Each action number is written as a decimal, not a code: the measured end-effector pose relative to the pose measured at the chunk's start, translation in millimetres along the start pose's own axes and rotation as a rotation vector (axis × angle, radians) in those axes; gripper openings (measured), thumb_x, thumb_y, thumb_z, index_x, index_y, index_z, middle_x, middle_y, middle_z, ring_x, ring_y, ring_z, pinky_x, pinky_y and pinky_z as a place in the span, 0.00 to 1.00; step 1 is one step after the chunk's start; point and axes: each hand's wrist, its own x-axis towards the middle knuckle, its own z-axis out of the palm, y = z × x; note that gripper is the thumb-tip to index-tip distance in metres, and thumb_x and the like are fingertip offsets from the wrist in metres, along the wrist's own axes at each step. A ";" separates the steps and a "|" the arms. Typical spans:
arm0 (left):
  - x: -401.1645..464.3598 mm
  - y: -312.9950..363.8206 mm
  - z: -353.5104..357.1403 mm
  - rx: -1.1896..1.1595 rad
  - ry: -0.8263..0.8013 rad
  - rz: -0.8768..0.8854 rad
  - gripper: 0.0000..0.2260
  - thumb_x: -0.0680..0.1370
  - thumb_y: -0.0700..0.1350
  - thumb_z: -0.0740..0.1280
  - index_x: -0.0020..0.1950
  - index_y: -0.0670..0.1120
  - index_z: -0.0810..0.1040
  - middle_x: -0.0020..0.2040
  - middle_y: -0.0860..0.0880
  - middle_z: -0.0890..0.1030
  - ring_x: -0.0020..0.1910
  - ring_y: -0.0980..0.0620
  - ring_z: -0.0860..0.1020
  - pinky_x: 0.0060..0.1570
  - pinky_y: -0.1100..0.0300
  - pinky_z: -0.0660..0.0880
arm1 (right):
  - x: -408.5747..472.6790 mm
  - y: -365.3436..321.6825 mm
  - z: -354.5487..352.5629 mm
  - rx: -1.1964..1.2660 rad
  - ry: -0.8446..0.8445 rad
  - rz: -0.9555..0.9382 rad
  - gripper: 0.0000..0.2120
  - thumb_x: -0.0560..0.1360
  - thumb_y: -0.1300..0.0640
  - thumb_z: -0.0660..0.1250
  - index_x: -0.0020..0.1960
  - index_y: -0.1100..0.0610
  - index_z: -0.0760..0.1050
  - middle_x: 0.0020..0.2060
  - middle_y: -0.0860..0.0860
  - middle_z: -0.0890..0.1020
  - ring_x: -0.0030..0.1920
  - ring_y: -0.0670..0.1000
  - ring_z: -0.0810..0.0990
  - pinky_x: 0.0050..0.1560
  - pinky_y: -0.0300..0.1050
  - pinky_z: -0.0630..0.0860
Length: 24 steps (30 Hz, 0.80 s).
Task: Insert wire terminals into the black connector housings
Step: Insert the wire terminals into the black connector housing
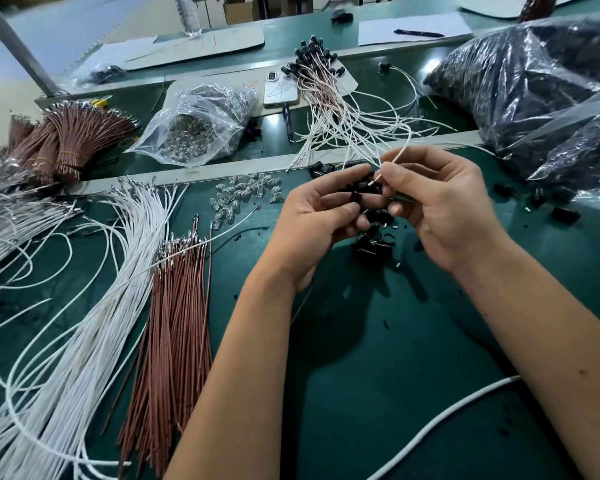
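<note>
Both hands are held close together above the green work mat (378, 341). By the right hand (440, 209) a white wire (400, 154) is pinched between thumb and forefinger, its metal terminal (373, 182) pointing down and to the left. Just beside that tip, a black connector housing (355, 195) is gripped by the curled fingers of the left hand (312, 220); whether the terminal is already touching the housing cannot be told. Directly beneath the fingertips of both hands a small heap of loose black housings (373, 242) is seen on the mat. Beyond the hands a tangle of finished white-wire assemblies (329, 109) with black ends is spread out, with a phone (280, 89) just to its left. To the left of the left hand a fan of brown wires (177, 323) and a broad sheaf of white wires (94, 306) are laid out, and small clear bulbs (243, 195) are scattered beyond them. To the far side of the right hand, large plastic bags of black parts (534, 81) are piled.
</note>
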 end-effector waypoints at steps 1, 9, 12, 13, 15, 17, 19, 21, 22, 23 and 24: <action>-0.2 0.5 0.0 -0.010 0.006 -0.012 0.15 0.80 0.27 0.60 0.64 0.39 0.77 0.48 0.40 0.84 0.35 0.52 0.78 0.38 0.65 0.76 | 0.3 0.2 -0.4 -0.021 0.000 -0.011 0.04 0.76 0.67 0.72 0.47 0.59 0.82 0.34 0.51 0.83 0.35 0.53 0.77 0.32 0.39 0.74; -0.8 0.7 -7.3 -0.104 0.060 -0.093 0.09 0.78 0.28 0.66 0.53 0.39 0.81 0.41 0.43 0.82 0.35 0.53 0.82 0.38 0.67 0.79 | 3.3 2.9 -3.1 -0.140 0.032 -0.009 0.06 0.74 0.68 0.75 0.44 0.58 0.82 0.33 0.50 0.83 0.30 0.47 0.75 0.25 0.37 0.68; -1.4 2.3 -10.5 -0.137 0.052 -0.120 0.11 0.77 0.29 0.67 0.56 0.38 0.82 0.41 0.43 0.82 0.37 0.52 0.82 0.41 0.67 0.80 | 3.5 3.9 -3.4 -0.168 0.022 0.004 0.06 0.74 0.67 0.76 0.43 0.58 0.83 0.32 0.51 0.83 0.30 0.47 0.75 0.25 0.37 0.67; -1.7 2.6 -10.7 -0.141 0.047 -0.124 0.12 0.76 0.29 0.67 0.57 0.38 0.82 0.41 0.43 0.82 0.37 0.52 0.83 0.41 0.67 0.80 | 3.6 4.2 -3.7 -0.172 0.016 0.003 0.06 0.73 0.66 0.77 0.43 0.57 0.83 0.32 0.52 0.82 0.30 0.47 0.75 0.25 0.37 0.67; -2.9 2.7 -9.8 -0.144 0.048 -0.132 0.11 0.76 0.29 0.68 0.56 0.39 0.82 0.41 0.43 0.84 0.37 0.52 0.83 0.41 0.67 0.80 | 3.2 4.9 -4.2 -0.174 0.008 -0.003 0.06 0.73 0.66 0.77 0.43 0.57 0.83 0.33 0.52 0.82 0.30 0.47 0.76 0.25 0.37 0.67; -3.5 3.5 -8.9 -0.148 0.062 -0.136 0.09 0.76 0.29 0.69 0.52 0.39 0.82 0.40 0.44 0.84 0.37 0.52 0.84 0.40 0.67 0.80 | 3.5 5.1 -4.6 -0.177 0.004 -0.012 0.06 0.73 0.65 0.77 0.43 0.56 0.84 0.33 0.53 0.83 0.30 0.47 0.76 0.25 0.37 0.67; -3.9 4.2 -8.6 -0.162 0.074 -0.135 0.07 0.75 0.29 0.69 0.49 0.39 0.82 0.40 0.44 0.84 0.37 0.51 0.84 0.40 0.67 0.80 | 3.8 5.0 -5.3 -0.182 0.000 -0.013 0.05 0.72 0.63 0.78 0.42 0.55 0.84 0.33 0.53 0.84 0.29 0.46 0.76 0.25 0.38 0.68; -4.0 4.4 -8.5 -0.170 0.074 -0.132 0.07 0.75 0.30 0.69 0.49 0.39 0.82 0.39 0.44 0.85 0.37 0.52 0.84 0.41 0.67 0.80 | 4.3 5.0 -6.2 -0.191 -0.002 -0.015 0.05 0.71 0.62 0.78 0.42 0.54 0.85 0.34 0.53 0.84 0.29 0.46 0.75 0.25 0.38 0.67; -4.2 4.4 -8.5 -0.170 0.073 -0.129 0.07 0.76 0.30 0.69 0.49 0.39 0.82 0.39 0.44 0.85 0.37 0.52 0.84 0.41 0.67 0.80 | 4.5 5.1 -6.7 -0.197 -0.001 -0.018 0.05 0.70 0.61 0.79 0.42 0.54 0.85 0.34 0.53 0.84 0.29 0.46 0.75 0.25 0.38 0.67; -4.2 4.3 -8.4 -0.168 0.073 -0.127 0.07 0.76 0.29 0.68 0.49 0.39 0.82 0.39 0.44 0.85 0.37 0.52 0.84 0.41 0.67 0.80 | 4.6 5.2 -7.1 -0.206 -0.002 -0.024 0.05 0.70 0.61 0.79 0.42 0.54 0.85 0.34 0.52 0.84 0.28 0.46 0.75 0.25 0.38 0.67; -4.1 4.5 -8.3 -0.167 0.075 -0.127 0.07 0.76 0.29 0.68 0.49 0.39 0.82 0.39 0.44 0.85 0.37 0.52 0.84 0.41 0.67 0.80 | 4.3 5.2 -7.0 -0.217 -0.005 -0.033 0.05 0.70 0.61 0.79 0.41 0.54 0.85 0.33 0.52 0.84 0.28 0.46 0.74 0.25 0.38 0.67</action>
